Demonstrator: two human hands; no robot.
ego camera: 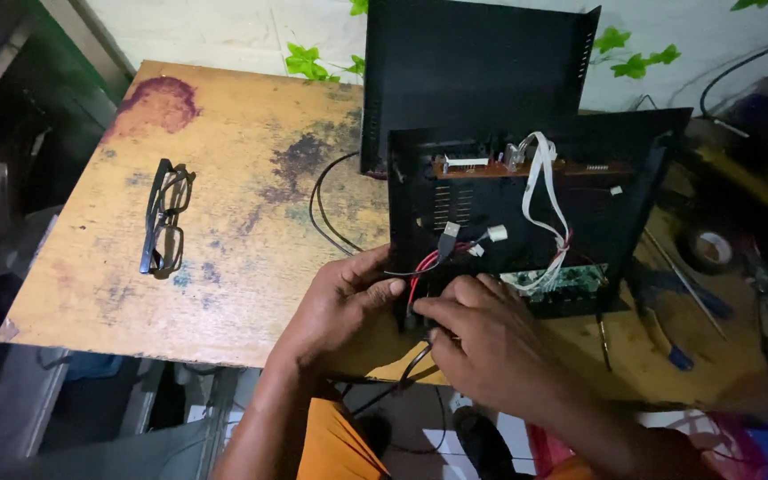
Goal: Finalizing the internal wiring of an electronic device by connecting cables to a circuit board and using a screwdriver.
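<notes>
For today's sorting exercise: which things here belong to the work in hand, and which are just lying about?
In use: left hand, right hand, black case, red wires, circuit board.
Lying about: glasses, tape roll, lid.

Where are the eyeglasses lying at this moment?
The eyeglasses lie folded on the wooden table's left part, apart from the open black case and both hands.
</notes>
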